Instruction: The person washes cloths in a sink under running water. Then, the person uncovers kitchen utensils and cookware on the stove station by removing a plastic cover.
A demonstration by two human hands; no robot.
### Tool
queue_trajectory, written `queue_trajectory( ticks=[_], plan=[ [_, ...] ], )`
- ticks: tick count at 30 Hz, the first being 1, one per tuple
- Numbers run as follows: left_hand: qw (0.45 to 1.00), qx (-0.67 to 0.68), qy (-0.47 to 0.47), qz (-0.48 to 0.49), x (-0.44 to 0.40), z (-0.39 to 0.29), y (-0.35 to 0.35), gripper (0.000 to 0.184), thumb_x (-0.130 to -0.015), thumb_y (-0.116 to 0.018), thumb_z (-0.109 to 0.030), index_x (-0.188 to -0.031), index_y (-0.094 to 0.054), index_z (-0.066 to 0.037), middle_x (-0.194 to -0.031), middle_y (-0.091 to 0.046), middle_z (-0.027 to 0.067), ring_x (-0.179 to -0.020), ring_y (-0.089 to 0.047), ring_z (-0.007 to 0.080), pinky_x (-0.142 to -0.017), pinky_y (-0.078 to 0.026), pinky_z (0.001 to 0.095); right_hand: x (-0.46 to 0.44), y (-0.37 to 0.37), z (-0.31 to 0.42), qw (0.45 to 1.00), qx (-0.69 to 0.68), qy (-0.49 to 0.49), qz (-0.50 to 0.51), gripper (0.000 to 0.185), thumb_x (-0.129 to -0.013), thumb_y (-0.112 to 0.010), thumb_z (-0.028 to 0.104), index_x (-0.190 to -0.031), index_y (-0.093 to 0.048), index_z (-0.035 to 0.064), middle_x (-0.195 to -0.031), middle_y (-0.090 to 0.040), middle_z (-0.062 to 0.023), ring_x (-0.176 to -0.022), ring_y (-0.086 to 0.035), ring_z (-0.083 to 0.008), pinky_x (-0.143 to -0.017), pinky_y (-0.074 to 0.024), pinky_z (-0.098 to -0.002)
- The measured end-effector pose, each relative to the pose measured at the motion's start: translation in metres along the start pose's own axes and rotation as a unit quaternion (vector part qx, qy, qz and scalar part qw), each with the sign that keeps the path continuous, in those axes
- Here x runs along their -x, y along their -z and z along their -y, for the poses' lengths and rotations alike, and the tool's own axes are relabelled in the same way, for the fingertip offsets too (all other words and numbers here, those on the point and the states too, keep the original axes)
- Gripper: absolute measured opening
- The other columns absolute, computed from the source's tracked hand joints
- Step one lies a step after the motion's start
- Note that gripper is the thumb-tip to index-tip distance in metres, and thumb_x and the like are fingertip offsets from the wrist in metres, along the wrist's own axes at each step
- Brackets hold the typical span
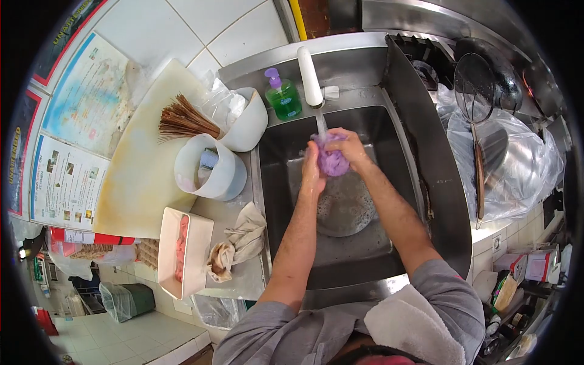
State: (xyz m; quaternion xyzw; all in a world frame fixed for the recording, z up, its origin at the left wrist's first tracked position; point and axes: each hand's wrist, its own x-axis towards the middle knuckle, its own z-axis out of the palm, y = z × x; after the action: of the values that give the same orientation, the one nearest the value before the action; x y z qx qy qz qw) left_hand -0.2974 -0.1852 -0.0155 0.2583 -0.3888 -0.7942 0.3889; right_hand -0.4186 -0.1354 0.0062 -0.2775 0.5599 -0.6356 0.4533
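Observation:
A purple mesh scrubber [333,163] is squeezed between both my hands over the sink. My left hand [312,167] presses it from the left side, with the fingers pointing up. From the upper right, my right hand [348,148] closes around it. Water runs from the white faucet [309,79] onto the scrubber. Below my hands, a round shape with suds [347,210] shows on the bottom of the metal sink [289,255]; whether it is a dish or pooled water is unclear.
A green soap bottle [283,97] stands behind the sink. Left are two white tubs, one [210,170] holding a sponge, a stick brush [188,120], a cream container [185,252] and a crumpled cloth [243,240]. Right are a mesh strainer [475,88] and plastic-covered cookware [511,164].

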Motion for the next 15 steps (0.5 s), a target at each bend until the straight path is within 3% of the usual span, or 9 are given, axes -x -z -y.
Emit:
queue_trajectory(
  ticks=[2, 3, 4, 8, 10, 11, 12, 13, 15],
  plan=[
    [0.969, 0.151, 0.180, 0.083, 0.015, -0.017, -0.006, 0.065, -0.080, -0.047, -0.063, -0.117, -0.049, -0.010, -0.108, -0.058, 0.0095, -0.096, -0.059, 0.0234, -0.081, -0.049, 0.0365, -0.004, -0.010, 0.001, 0.996, 0.061, 0.056, -0.030, 0.029, -0.063, -0.070, 0.005, -0.092, -0.065, 0.0028, -0.095, -0.063, -0.0070, -0.092, -0.058, -0.0179, -0.079, -0.0474, -0.0341],
    [0.946, 0.195, 0.239, 0.100, 0.018, -0.022, -0.009, 0.070, -0.081, -0.035, -0.072, -0.114, -0.052, -0.013, -0.107, -0.059, 0.0092, -0.097, -0.059, 0.0250, -0.081, -0.050, 0.0393, 0.007, -0.017, 0.010, 0.948, 0.245, 0.205, -0.005, 0.030, -0.062, -0.071, 0.006, -0.092, -0.066, 0.0050, -0.095, -0.062, -0.0064, -0.093, -0.057, -0.0181, -0.080, -0.0462, -0.0339],
    [0.946, 0.195, 0.241, 0.098, 0.013, -0.021, -0.006, 0.070, -0.081, -0.035, -0.072, -0.114, -0.052, -0.013, -0.107, -0.059, 0.0092, -0.097, -0.059, 0.0250, -0.081, -0.050, 0.0393, 0.017, -0.021, 0.013, 0.844, 0.414, 0.339, 0.022, 0.031, -0.062, -0.072, 0.007, -0.092, -0.067, 0.0072, -0.096, -0.061, -0.0058, -0.095, -0.055, -0.0183, -0.081, -0.0450, -0.0338],
    [0.924, 0.227, 0.265, 0.156, -0.024, -0.013, 0.009, 0.050, -0.084, -0.048, -0.055, -0.101, -0.057, -0.009, -0.102, -0.060, 0.0093, -0.089, -0.061, 0.0245, -0.079, -0.051, 0.0404, 0.029, -0.019, 0.009, 0.819, 0.442, 0.359, 0.068, 0.038, -0.061, -0.074, 0.013, -0.098, -0.066, 0.0123, -0.100, -0.059, -0.0067, -0.103, -0.052, -0.0207, -0.086, -0.0422, -0.0352],
    [0.989, 0.059, 0.133, 0.029, -0.029, -0.011, 0.005, 0.038, -0.082, -0.062, -0.034, -0.105, -0.054, -0.005, -0.098, -0.060, 0.0094, -0.084, -0.062, 0.0217, -0.076, -0.052, 0.0374, 0.031, -0.013, -0.002, 0.896, 0.244, 0.367, -0.047, 0.042, -0.074, -0.070, 0.033, -0.111, -0.060, 0.0163, -0.111, -0.057, -0.0063, -0.109, -0.048, -0.0209, -0.090, -0.0397, -0.0375],
    [0.989, 0.061, 0.132, 0.031, -0.031, -0.009, 0.002, 0.038, -0.082, -0.062, -0.034, -0.105, -0.054, -0.005, -0.098, -0.060, 0.0094, -0.084, -0.062, 0.0217, -0.076, -0.052, 0.0374, 0.032, -0.008, -0.007, 0.895, 0.246, 0.368, -0.047, 0.042, -0.074, -0.070, 0.033, -0.111, -0.060, 0.0163, -0.111, -0.057, -0.0063, -0.109, -0.048, -0.0209, -0.090, -0.0397, -0.0375],
    [1.000, 0.000, 0.017, 0.011, -0.030, -0.010, -0.006, 0.042, -0.079, -0.066, -0.024, -0.111, -0.050, -0.003, -0.103, -0.057, 0.0102, -0.087, -0.061, 0.0209, -0.077, -0.051, 0.0362, 0.037, -0.006, -0.005, 0.984, 0.023, 0.143, -0.105, 0.049, -0.078, -0.061, 0.045, -0.117, -0.055, 0.0156, -0.114, -0.056, -0.0079, -0.109, -0.049, -0.0218, -0.091, -0.0401, -0.0391],
    [0.993, -0.062, -0.098, -0.010, -0.028, -0.011, -0.014, 0.049, -0.076, -0.070, -0.015, -0.117, -0.046, -0.001, -0.109, -0.054, 0.0110, -0.090, -0.059, 0.0201, -0.078, -0.050, 0.0350, 0.040, -0.004, -0.002, 0.962, -0.204, -0.098, -0.150, 0.059, -0.082, -0.053, 0.057, -0.123, -0.051, 0.0148, -0.116, -0.055, -0.0096, -0.109, -0.050, -0.0228, -0.092, -0.0404, -0.0407],
    [0.980, -0.145, -0.137, 0.019, -0.007, -0.018, -0.030, 0.067, -0.071, -0.074, -0.014, -0.125, -0.037, -0.001, -0.115, -0.048, 0.0118, -0.098, -0.054, 0.0210, -0.082, -0.048, 0.0353, 0.039, 0.003, -0.001, 0.951, -0.273, -0.132, -0.056, 0.067, -0.082, -0.046, 0.063, -0.125, -0.048, 0.0124, -0.118, -0.054, -0.0099, -0.107, -0.051, -0.0232, -0.092, -0.0408, -0.0418]
  ],
)
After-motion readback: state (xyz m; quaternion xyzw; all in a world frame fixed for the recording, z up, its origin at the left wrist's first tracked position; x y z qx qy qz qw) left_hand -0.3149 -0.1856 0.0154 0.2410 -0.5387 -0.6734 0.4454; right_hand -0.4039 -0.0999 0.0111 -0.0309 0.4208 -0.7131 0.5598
